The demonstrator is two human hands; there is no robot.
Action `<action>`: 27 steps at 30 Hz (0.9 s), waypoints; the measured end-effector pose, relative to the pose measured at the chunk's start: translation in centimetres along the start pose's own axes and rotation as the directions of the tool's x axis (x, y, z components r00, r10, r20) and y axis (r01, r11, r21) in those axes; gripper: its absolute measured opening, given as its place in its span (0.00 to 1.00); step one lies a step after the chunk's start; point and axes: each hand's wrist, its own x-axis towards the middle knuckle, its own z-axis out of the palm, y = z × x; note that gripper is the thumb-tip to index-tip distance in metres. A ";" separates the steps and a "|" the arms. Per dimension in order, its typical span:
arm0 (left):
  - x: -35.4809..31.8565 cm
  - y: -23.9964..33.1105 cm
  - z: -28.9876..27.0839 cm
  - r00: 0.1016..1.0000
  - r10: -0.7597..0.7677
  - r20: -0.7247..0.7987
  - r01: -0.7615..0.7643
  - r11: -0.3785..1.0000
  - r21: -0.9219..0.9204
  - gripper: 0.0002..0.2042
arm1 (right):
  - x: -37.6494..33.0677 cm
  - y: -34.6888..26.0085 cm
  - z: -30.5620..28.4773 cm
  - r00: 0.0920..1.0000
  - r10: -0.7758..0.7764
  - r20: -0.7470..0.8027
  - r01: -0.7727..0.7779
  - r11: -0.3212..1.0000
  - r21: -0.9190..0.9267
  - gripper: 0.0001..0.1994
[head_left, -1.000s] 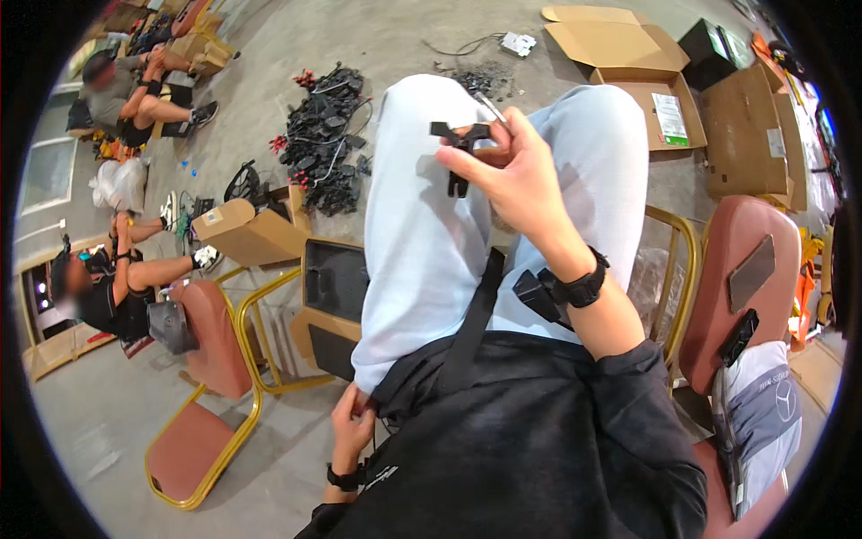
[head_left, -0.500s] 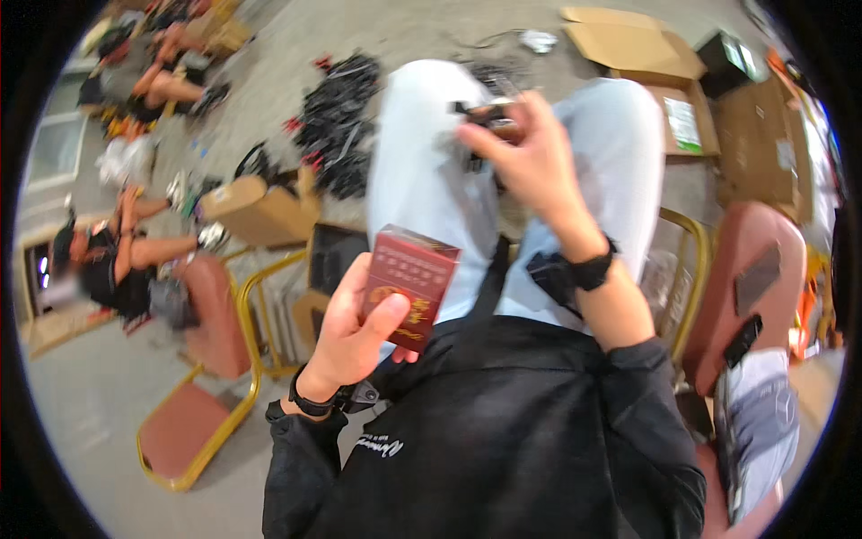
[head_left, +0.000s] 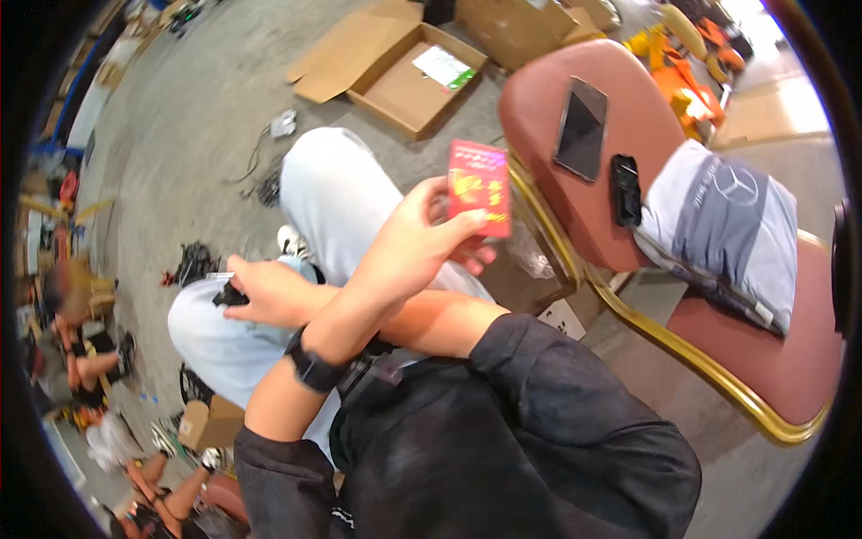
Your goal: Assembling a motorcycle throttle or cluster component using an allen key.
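Observation:
My left hand [head_left: 409,238] reaches over to the right and is closed around a small red box [head_left: 482,184] with gold print, held upright between thumb and fingers. The box is in the air beside the backrest of a brown padded chair [head_left: 530,99]. Beneath that forearm, my right arm crosses to the left. My right hand [head_left: 274,292] is closed on a small black object [head_left: 231,295] over my left knee; its kind is hard to make out. Just above the black object shows a thin, shiny strip [head_left: 221,276].
On the chair's backrest lie a smartphone [head_left: 582,130] and a black pouch-like item [head_left: 626,190]. A folded grey bundle [head_left: 732,225] rests across the chair. An opened cardboard box [head_left: 409,85] is on the floor ahead. Other people sit at the far left.
The view has turned right, toward the chair. My left hand has carried the red box across to the right, over my right arm. My right hand now sits left of it, still holding the black object.

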 end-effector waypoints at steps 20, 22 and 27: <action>14.8 -9.9 17.7 0.929 0.280 0.241 -0.350 0.876 0.332 0.20 | -0.8 1.9 -1.0 0.996 0.091 0.026 -0.089 0.994 -0.071 0.21; 14.7 -9.6 17.7 0.919 0.237 0.316 -0.327 0.905 0.272 0.21 | -1.1 2.1 -1.6 0.995 0.098 0.010 -0.097 0.994 -0.058 0.21; 7.6 -5.2 11.6 0.898 -0.022 0.439 -0.064 0.981 0.182 0.20 | -0.6 1.2 -3.1 0.997 0.050 -0.064 -0.049 0.998 0.026 0.21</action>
